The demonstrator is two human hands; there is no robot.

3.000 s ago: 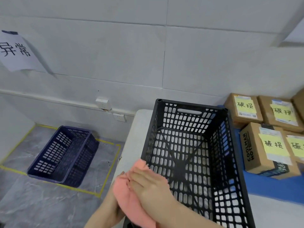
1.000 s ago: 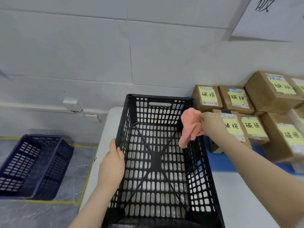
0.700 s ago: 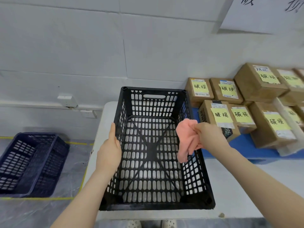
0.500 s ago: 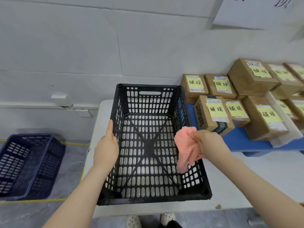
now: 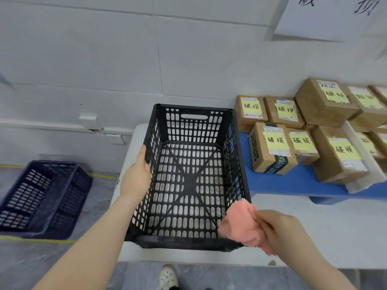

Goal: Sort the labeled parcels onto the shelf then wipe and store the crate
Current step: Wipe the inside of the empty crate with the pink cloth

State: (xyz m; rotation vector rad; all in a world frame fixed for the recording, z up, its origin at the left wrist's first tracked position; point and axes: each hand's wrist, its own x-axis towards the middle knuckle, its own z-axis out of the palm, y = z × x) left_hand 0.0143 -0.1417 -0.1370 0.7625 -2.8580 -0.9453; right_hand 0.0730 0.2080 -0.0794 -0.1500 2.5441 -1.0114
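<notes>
The right hand point(image 5: 280, 229) grips a bunched pink cloth point(image 5: 240, 227) at the near right corner of the empty black crate point(image 5: 188, 242) on the white table point(image 5: 314, 227); better to press the cloth flat along the rim; the left hand point(image 5: 136, 176) braces the left wall, finger curl hidden; labelled parcels point(image 5: 272, 147) crowd the blue shelf point(image 5: 293, 183) just beside the right wall; a blue crate point(image 5: 41, 195) sits on the floor, left.

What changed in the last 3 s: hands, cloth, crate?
Three seconds ago both hands held the pink cloth at the near-left corner of the black crate. The left hand let go and now rests on the crate's left wall; the right hand took the cloth to the right wall's far part, then drew it back to the near-right corner. Unchanged: crate empty, parcels at right, blue crate on floor.
</notes>
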